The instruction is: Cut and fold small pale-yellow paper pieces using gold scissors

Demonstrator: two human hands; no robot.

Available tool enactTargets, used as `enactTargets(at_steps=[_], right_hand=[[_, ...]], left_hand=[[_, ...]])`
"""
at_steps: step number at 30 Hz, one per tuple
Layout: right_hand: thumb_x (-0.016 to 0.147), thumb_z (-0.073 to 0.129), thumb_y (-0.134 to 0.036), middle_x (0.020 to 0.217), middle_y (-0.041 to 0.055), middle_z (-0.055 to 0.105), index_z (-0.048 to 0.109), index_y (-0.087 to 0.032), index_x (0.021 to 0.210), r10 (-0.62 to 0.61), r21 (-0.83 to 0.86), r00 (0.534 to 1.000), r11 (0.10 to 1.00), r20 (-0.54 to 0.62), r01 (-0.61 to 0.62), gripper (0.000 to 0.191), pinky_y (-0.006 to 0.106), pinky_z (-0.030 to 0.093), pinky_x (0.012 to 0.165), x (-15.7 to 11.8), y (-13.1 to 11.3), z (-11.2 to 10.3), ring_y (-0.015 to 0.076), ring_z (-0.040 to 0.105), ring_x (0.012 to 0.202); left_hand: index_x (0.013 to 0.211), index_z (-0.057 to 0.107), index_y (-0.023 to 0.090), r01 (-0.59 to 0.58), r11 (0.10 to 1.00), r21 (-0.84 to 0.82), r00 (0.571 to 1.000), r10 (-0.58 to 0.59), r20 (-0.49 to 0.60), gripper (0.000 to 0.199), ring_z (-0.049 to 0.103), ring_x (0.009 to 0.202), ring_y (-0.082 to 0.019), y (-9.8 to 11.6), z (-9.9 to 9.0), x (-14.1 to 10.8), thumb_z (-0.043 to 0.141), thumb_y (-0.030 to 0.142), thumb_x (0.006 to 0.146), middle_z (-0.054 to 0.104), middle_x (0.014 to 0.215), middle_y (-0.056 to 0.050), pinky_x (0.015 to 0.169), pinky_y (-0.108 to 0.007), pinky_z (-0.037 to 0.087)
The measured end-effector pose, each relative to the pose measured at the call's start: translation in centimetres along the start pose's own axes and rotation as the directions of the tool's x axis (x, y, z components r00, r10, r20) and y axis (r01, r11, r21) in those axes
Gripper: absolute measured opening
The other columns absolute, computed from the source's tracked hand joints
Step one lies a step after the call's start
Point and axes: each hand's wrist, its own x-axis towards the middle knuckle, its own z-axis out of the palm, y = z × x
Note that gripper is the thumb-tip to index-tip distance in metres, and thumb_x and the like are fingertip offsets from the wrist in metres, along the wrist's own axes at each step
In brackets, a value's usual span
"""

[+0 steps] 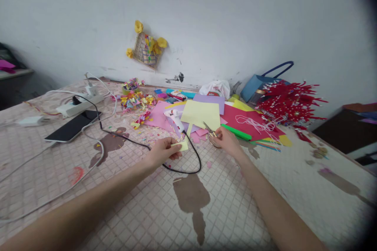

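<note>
My left hand [165, 151] pinches a small piece of pale yellow paper [183, 146] between thumb and fingers. To its right, my right hand [226, 140] is closed around the handles of a pair of scissors [209, 129], whose blades point up and to the left. Just beyond both hands lies a larger pale yellow sheet [200, 113] on top of other coloured papers. A white glue gun [174, 120] rests beside that sheet, its black cord looping near my left hand. A bright green stick-like item [236, 132] lies right behind my right hand.
A phone [73, 126] and a power strip [79, 105] with trailing cables occupy the left side. Paper scraps [136, 102] are heaped at the back. Red stems [291, 104], white string [260, 124] and a blue bag [252, 88] stand or lie to the right.
</note>
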Motion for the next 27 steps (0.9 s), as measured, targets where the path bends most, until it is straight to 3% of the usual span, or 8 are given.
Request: enactTargets(at_steps=[9, 14, 16, 17, 18, 20, 22, 27], right_hand=[[0.068, 0.061, -0.039, 0.059, -0.0004, 0.054, 0.048, -0.020, 0.069, 0.018, -0.066, 0.999, 0.998, 0.027, -0.016, 0.023, 0.026, 0.029, 0.052, 0.0, 1.4, 0.2, 0.0166, 0.049, 0.056], [0.075, 0.054, -0.039, 0.068, 0.0023, 0.057, 0.050, -0.019, 0.074, -0.031, 0.004, 0.999, 1.000, -0.008, 0.031, 0.020, 0.027, 0.036, 0.059, -0.3, -1.1, -0.2, 0.0172, 0.052, 0.065], [0.081, 0.048, -0.039, 0.072, 0.0019, 0.058, 0.052, -0.019, 0.077, -0.075, 0.069, 0.997, 0.995, 0.020, 0.074, 0.021, 0.026, 0.038, 0.061, -1.1, -3.3, 0.0, 0.0152, 0.053, 0.066], [0.083, 0.044, -0.039, 0.072, 0.0009, 0.058, 0.053, -0.019, 0.080, -0.113, 0.130, 0.991, 0.986, 0.072, 0.103, 0.022, 0.025, 0.039, 0.060, -1.6, -4.5, 0.2, 0.0138, 0.053, 0.065], [0.084, 0.044, -0.039, 0.074, 0.0012, 0.058, 0.054, -0.019, 0.082, -0.178, 0.293, 0.967, 0.949, 0.183, 0.119, 0.023, 0.024, 0.039, 0.059, -2.3, -5.7, 0.4, 0.0133, 0.053, 0.065], [0.082, 0.047, -0.041, 0.072, 0.0006, 0.057, 0.055, -0.018, 0.082, -0.271, 0.521, 0.887, 0.852, 0.374, 0.041, 0.024, 0.023, 0.038, 0.055, -3.5, -7.6, 1.1, 0.0121, 0.051, 0.062], [0.079, 0.054, -0.041, 0.065, -0.0016, 0.053, 0.054, -0.017, 0.078, -0.288, 0.618, 0.846, 0.784, 0.449, -0.061, 0.024, 0.021, 0.035, 0.049, -4.5, -8.7, 1.8, 0.0103, 0.047, 0.056], [0.075, 0.057, -0.042, 0.054, -0.0057, 0.044, 0.050, -0.016, 0.070, -0.192, 0.688, 0.888, 0.705, 0.418, -0.171, 0.027, 0.019, 0.030, 0.043, -5.0, -8.8, 2.9, 0.0071, 0.039, 0.046]], left_hand=[[0.068, 0.050, 0.014, 0.004, 1.000, -0.010, 1.000, -0.004, 0.017, 0.025, 0.056, 0.049, -0.009, -0.1, -0.1, 0.1, 0.063, 0.036, 0.070, 0.065, 0.059, -0.003, 0.051, -0.021, 0.044], [0.069, 0.051, 0.014, 0.001, 1.000, 0.024, 0.999, -0.002, 0.042, 0.025, 0.054, 0.048, -0.008, -0.2, 0.0, 0.0, 0.062, 0.036, 0.070, 0.064, 0.057, -0.002, 0.050, -0.020, 0.042], [0.069, 0.052, 0.014, -0.007, 0.999, 0.039, 0.998, 0.005, 0.068, 0.025, 0.053, 0.046, -0.008, -0.4, 0.1, 0.0, 0.063, 0.036, 0.069, 0.062, 0.054, -0.001, 0.048, -0.019, 0.041], [0.070, 0.052, 0.014, -0.016, 0.999, 0.048, 0.996, 0.011, 0.084, 0.025, 0.052, 0.045, -0.008, -0.6, 0.2, 0.0, 0.063, 0.036, 0.068, 0.061, 0.053, -0.001, 0.047, -0.019, 0.041], [0.070, 0.052, 0.014, -0.027, 0.998, 0.060, 0.995, 0.021, 0.100, 0.025, 0.052, 0.045, -0.008, -0.7, 0.2, 0.0, 0.064, 0.036, 0.068, 0.061, 0.053, 0.000, 0.047, -0.019, 0.041], [0.071, 0.052, 0.014, -0.051, 0.995, 0.081, 0.991, 0.040, 0.125, 0.026, 0.052, 0.045, -0.008, -0.9, 0.4, -0.1, 0.063, 0.037, 0.069, 0.060, 0.053, 0.000, 0.046, -0.019, 0.040], [0.073, 0.052, 0.014, -0.067, 0.994, 0.085, 0.990, 0.056, 0.129, 0.028, 0.053, 0.046, -0.008, -1.1, 0.4, -0.1, 0.063, 0.039, 0.069, 0.060, 0.055, 0.000, 0.046, -0.019, 0.040], [0.070, 0.051, 0.013, -0.077, 0.996, 0.050, 0.990, 0.070, 0.120, 0.030, 0.053, 0.049, -0.008, -1.1, 0.4, 0.0, 0.068, 0.037, 0.064, 0.061, 0.058, 0.001, 0.048, -0.019, 0.041]])
